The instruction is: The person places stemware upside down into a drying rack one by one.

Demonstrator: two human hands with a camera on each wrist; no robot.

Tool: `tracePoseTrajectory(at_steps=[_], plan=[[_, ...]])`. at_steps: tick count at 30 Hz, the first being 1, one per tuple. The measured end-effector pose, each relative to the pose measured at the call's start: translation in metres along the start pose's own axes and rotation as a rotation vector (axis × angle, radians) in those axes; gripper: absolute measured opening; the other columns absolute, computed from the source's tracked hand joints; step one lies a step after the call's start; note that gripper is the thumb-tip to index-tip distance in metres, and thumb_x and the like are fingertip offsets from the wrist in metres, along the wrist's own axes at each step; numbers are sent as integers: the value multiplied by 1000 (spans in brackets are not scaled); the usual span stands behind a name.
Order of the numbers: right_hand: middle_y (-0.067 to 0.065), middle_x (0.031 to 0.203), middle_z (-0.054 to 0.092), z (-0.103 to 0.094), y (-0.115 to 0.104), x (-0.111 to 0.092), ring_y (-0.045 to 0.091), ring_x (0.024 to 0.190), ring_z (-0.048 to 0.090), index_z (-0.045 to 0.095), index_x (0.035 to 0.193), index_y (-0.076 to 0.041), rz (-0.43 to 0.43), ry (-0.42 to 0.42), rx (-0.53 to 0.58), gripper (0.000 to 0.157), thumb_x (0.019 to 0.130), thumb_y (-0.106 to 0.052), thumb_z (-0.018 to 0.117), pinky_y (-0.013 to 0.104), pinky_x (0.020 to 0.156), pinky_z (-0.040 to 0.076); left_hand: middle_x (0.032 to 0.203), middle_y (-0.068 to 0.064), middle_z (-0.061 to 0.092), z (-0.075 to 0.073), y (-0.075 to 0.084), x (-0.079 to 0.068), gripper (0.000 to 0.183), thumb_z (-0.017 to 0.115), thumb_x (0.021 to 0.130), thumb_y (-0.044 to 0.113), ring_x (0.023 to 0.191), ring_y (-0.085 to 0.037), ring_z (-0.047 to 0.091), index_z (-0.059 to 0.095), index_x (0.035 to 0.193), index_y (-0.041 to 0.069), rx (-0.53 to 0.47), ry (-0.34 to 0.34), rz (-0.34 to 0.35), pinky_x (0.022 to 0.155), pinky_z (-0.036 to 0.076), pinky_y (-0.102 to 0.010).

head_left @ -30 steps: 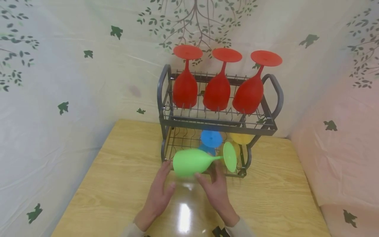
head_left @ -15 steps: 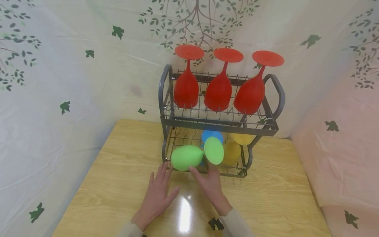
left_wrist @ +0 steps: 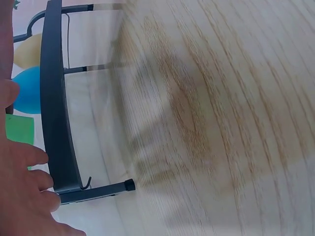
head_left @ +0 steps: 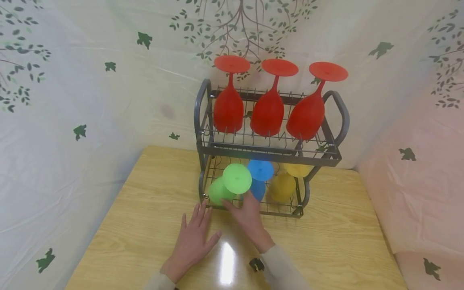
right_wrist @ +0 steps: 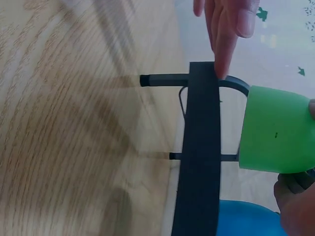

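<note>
In the head view a green goblet [head_left: 237, 178] stands upside down and slightly tilted at the left of the rack's lower tier, its round foot uppermost. My right hand [head_left: 250, 217] holds it, thumb on the near side of the bowl; some of the fingers are hidden behind the goblet. The right wrist view shows the green bowl [right_wrist: 275, 130] just above the rack's front bar [right_wrist: 199, 147]. My left hand [head_left: 192, 243] is stretched out with straight fingers, its fingertips at the front left corner of the lower tier. A blue goblet [head_left: 260, 170] stands inverted right beside the green one.
A dark two-tier dish rack [head_left: 268, 155] stands on the wooden table [head_left: 145, 217] against a patterned cloth backdrop. Red goblets [head_left: 266, 114] hang foot-up on the upper tier. A yellow goblet [head_left: 282, 187] stands at the right of the lower tier, under the overhanging upper one.
The green goblet has gone from lying sideways in front of the rack to foot-up on the lower tier, turned leftward by my right hand. My left hand has come off its bowl.
</note>
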State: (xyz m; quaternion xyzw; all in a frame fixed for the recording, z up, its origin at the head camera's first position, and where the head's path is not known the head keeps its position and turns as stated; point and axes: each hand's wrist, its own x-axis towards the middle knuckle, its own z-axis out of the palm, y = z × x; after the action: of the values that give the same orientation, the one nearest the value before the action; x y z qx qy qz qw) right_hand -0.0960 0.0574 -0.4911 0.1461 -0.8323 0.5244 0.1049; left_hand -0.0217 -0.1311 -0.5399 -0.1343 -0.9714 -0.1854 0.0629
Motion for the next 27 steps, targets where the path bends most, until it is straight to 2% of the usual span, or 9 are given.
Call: tracePoseTrajectory(at_steps=[7, 14, 21, 27], plan=[[6, 154, 52, 8, 6, 6, 28, 142, 49, 42, 156, -19, 45, -49, -48, 83, 86, -26, 85, 58, 113, 41, 167, -18, 29, -2, 0, 1, 76, 60, 99, 52, 152, -41, 29, 47, 153, 0, 44, -14, -4, 114, 26, -74], [11, 150, 56, 14, 11, 11, 31, 138, 53, 45, 152, -12, 66, -66, -102, 75, 89, -29, 82, 57, 111, 45, 167, -17, 30, -3, 0, 2, 76, 61, 99, 51, 153, -39, 29, 47, 152, -1, 41, -25, -6, 114, 26, -74], [16, 150, 54, 20, 13, 14, 36, 137, 53, 44, 153, -9, 166, -76, -98, 77, 90, -32, 81, 59, 111, 44, 166, -18, 31, -5, 0, 2, 75, 60, 99, 51, 152, -40, 31, 48, 151, -3, 37, -32, -7, 114, 27, -74], [18, 150, 53, 25, 17, 17, 37, 136, 53, 42, 154, -7, 178, -80, -105, 77, 92, -33, 79, 59, 110, 45, 165, -19, 32, -6, 0, 2, 75, 60, 100, 51, 151, -41, 31, 49, 150, -3, 32, -29, -4, 113, 28, -75]])
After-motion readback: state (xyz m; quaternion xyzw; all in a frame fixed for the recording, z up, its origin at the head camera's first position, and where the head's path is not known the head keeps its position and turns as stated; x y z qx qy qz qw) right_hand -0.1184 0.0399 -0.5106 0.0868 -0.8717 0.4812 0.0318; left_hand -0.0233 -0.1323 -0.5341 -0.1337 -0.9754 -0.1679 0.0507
